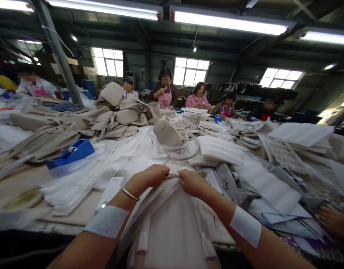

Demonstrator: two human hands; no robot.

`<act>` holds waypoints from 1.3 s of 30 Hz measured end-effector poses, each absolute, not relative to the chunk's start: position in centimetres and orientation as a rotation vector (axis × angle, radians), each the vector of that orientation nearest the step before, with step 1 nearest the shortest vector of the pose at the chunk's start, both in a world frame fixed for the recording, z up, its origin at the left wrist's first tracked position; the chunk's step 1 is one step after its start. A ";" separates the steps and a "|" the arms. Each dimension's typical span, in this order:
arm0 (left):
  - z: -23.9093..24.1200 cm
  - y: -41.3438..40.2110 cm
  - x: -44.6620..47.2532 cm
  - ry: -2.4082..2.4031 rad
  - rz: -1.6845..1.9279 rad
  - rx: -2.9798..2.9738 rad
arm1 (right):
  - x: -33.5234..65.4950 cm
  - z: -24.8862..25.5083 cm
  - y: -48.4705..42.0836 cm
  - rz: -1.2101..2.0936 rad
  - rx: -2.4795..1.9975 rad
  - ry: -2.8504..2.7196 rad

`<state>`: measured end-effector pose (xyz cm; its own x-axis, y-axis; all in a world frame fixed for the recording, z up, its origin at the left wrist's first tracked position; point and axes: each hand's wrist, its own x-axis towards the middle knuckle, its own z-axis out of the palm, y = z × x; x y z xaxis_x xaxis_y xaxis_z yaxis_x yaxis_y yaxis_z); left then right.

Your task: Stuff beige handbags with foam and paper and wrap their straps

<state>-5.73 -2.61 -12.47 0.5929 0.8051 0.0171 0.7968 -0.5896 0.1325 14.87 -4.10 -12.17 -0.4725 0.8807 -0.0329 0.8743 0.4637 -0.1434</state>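
Note:
My left hand (pixel 156 175) and my right hand (pixel 190 182) are close together at the middle of the worktable, fingers closed. Both pinch the far top edge of a beige bag (pixel 174 224) partly covered in thin white wrapping, which hangs toward me over the table's front edge. A short dark strip shows between the fingertips; its kind is too small to tell. White padded strips lie along both sides of the bag. Just beyond my hands rests another beige bag (pixel 168 133) with looped pale handles (pixel 193 147).
At left stand a blue tape dispenser (pixel 72 152) and a tape roll (pixel 23 198), with stacked white foam sheets (pixel 76 186) nearby. Beige bags (pixel 118 112) pile up behind. Grey tape dispensers (pixel 230 183) sit at right, near another person's hand (pixel 336 220). Several co-workers face the table.

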 end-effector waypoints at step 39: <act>-15.2 -13.1 -12.1 1.757 0.349 1.535 | 17.5 -23.5 2.1 0.559 -1.480 -2.451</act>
